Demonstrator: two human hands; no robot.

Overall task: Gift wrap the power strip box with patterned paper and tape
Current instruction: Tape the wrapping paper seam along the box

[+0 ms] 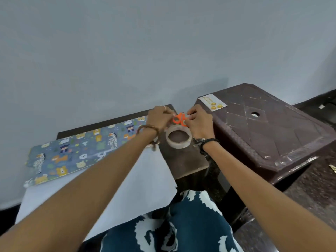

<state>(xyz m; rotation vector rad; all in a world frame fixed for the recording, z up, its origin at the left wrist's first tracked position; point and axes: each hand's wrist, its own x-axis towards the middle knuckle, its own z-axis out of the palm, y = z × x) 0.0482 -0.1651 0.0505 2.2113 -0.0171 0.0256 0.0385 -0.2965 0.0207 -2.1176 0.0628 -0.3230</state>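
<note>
A: Where does the box (80,151) stand in all this?

B: It lies on the low table (183,160) against the wall, its top and near side already covered by the animal-print paper (101,139). The paper's white underside (127,179) spreads toward the person's lap, so that flap is not yet folded up.

A: Is any tape on it?

B: None that can be made out. The tape roll (178,137) sits flat on the table just beside the box's right end, right under the hands.

A: And the hands?

B: Both meet above the roll around the orange scissors (179,119). The left hand (160,118) has its fingers curled at the handles; the right hand (198,120) is curled in on the other side. Whether they pinch a strip of tape between them is too small to tell.

A: So how far along?

B: Early to middle, by the look of it: paper draped, seams and ends still open. Off to the right a brown plastic stool (269,128) carries a small card (212,102).
</note>
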